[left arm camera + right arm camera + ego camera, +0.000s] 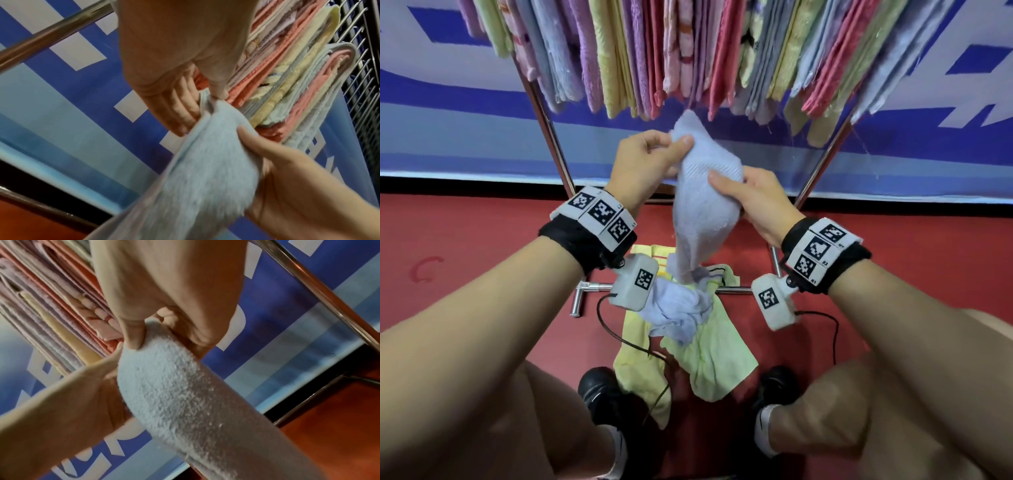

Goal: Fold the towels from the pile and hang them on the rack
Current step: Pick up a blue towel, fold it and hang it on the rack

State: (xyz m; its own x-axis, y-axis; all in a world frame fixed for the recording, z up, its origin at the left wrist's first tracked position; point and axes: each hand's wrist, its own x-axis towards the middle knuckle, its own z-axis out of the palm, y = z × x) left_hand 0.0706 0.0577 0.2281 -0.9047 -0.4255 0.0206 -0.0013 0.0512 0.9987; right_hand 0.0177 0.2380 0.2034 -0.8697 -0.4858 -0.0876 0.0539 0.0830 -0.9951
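Cloth in pale blue, a single towel (pixel 702 205), hangs bunched between both hands, below the row of hung towels (pixel 688 58) on the rack (pixel 544 116). The left hand (pixel 643 161) pinches the towel's top corner between thumb and curled fingers, apparently to fix one end so the rest can drop straight. Just below and to its side, the right hand (pixel 753 202) wraps round the gathered middle, thumb laid across the front, probably to slide along an edge and find the next corner before folding. The towel's tail trails down from under the right hand to the pile (pixel 688 329) on the red floor (pixel 465 246), where a crumpled blue piece sits on yellow-green ones; whether the tail touches that piece cannot be told. Both forearms reach forward and up with wrists bent inward, the left hand higher and nearer the hung towels, the right palm turned toward the left. In the wrist views the two hands sit close, almost touching across the cloth. No fold is made yet, so the step looks like opening and squaring up the towel.
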